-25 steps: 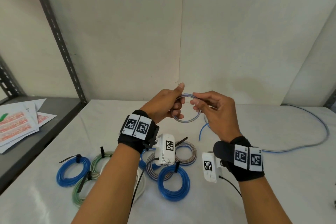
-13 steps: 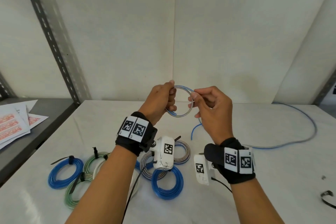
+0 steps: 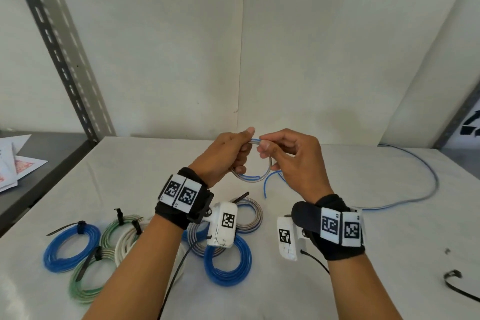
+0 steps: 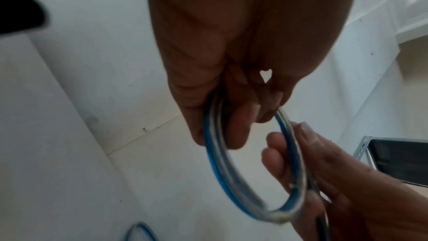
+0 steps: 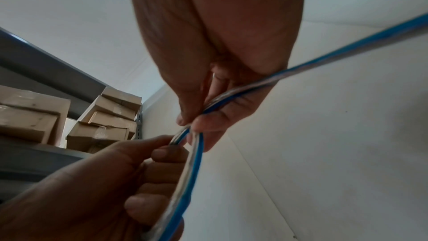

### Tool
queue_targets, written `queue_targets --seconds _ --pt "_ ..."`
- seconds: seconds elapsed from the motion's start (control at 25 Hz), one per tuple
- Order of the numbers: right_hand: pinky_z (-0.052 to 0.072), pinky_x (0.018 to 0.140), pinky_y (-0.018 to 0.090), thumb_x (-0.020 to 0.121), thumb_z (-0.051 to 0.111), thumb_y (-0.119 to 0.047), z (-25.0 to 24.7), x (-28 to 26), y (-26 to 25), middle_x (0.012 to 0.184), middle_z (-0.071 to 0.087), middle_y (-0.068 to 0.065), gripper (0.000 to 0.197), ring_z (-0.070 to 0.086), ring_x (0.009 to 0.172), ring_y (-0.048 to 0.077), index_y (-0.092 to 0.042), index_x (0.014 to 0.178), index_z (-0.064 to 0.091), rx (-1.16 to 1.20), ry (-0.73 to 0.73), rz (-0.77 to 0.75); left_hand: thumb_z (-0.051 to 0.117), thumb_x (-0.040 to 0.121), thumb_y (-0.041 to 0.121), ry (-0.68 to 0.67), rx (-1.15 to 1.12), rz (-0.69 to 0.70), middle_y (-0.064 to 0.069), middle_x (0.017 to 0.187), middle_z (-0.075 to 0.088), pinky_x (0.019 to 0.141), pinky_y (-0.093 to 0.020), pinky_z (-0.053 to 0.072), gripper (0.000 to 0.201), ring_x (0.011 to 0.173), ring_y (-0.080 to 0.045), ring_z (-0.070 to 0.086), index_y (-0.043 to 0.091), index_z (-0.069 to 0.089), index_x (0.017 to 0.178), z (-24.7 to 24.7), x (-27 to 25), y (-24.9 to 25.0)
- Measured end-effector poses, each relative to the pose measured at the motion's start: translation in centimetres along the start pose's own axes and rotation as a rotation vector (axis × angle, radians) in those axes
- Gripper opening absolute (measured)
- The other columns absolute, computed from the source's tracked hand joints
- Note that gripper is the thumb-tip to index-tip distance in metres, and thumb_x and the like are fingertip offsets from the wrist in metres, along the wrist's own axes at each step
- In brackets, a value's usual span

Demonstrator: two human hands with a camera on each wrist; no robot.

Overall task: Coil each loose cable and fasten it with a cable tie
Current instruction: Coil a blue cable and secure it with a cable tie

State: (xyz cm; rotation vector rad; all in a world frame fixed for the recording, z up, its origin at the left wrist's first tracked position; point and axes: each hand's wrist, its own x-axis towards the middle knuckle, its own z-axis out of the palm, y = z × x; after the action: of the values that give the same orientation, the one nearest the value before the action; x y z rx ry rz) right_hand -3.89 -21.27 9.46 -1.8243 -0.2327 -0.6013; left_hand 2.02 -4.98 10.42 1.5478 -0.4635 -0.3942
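A small coil of blue-and-clear cable [image 3: 250, 178] hangs in the air above the white table [image 3: 337, 267], with both hands on it. My left hand [image 3: 226, 156] grips the coil's left side, fingers curled round the loops [image 4: 215, 144]. Beside it my right hand [image 3: 291, 156] pinches the cable at the top of the coil between thumb and forefinger [image 5: 187, 125]. The cable's loose tail [image 3: 415, 184] runs off to the right across the table and curves back towards the wall. A short blue end [image 3: 267, 184] dangles below the coil.
Several coiled and tied cables [image 3: 228, 260], blue, green and white, lie on the table's near left [image 3: 71, 249]. A black cable tie [image 3: 457, 286] lies at the right edge. A grey shelf with papers [image 3: 15, 163] stands to the left, with a slotted metal upright [image 3: 59, 47].
My right hand has moved up and left along the cable to the top of the coil, next to the left thumb. The coil has gained another turn and hangs lower.
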Motion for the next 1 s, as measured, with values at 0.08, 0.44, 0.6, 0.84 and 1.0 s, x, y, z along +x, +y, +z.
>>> queue_targets --seconds 0.08,0.44,0.6,0.84,1.0 --pt "0.055 0.054 0.023 0.093 0.071 -0.013 0.6 -0.1 0.2 0.080 0.076 -0.002 0.006 0.073 0.078 0.013 -0.015 0.093 0.076 -0.010 0.042 0.004 0.042 0.106 0.040 0.018 -0.001 0.022 0.006 0.060 0.019 0.050 -0.025 0.028 0.047 0.053 -0.014 0.017 0.022 0.031 0.064 -0.2 -0.5 -1.3" --pt "0.056 0.061 0.025 0.092 0.072 -0.013 0.8 0.2 0.0 0.078 0.076 0.003 0.005 0.068 0.067 0.014 -0.014 0.094 0.076 0.122 0.205 0.025 0.043 0.107 0.031 0.093 0.148 0.149 -0.007 0.068 0.015 0.051 -0.025 0.030 0.048 0.057 -0.017 0.016 0.023 0.031 0.061 -1.0 -1.1 -2.3" --pt "0.054 0.060 0.025 0.092 0.071 -0.011 0.6 0.3 -0.5 0.080 0.076 0.007 0.006 0.065 0.064 0.018 -0.012 0.096 0.076 0.196 0.288 0.001 0.047 0.104 0.041 0.106 0.264 0.207 -0.003 0.067 0.018 0.052 -0.023 0.031 0.053 0.056 -0.016 0.019 0.028 0.037 0.054 -0.9 -0.9 -1.1" --pt "0.053 0.060 0.025 0.093 0.069 -0.009 -0.6 0.7 -0.9 0.080 0.077 0.009 0.007 0.061 0.062 0.015 -0.010 0.096 0.075 0.279 0.400 0.001 0.047 0.102 0.050 0.137 0.329 0.190 -0.007 0.069 0.018 0.057 -0.030 0.033 0.056 0.060 -0.019 0.021 0.008 0.032 0.067 -1.5 -0.9 -1.0" --pt "0.053 0.059 0.025 0.095 0.066 -0.006 -0.1 0.7 -0.3 0.082 0.076 0.009 0.009 0.060 0.059 0.013 -0.009 0.096 0.075 0.238 0.206 0.063 0.049 0.104 0.039 0.235 -0.012 0.170 0.003 0.063 0.019 0.048 -0.023 0.027 0.049 0.054 -0.014 0.017 0.025 0.032 0.059 -2.5 -0.4 -0.7"
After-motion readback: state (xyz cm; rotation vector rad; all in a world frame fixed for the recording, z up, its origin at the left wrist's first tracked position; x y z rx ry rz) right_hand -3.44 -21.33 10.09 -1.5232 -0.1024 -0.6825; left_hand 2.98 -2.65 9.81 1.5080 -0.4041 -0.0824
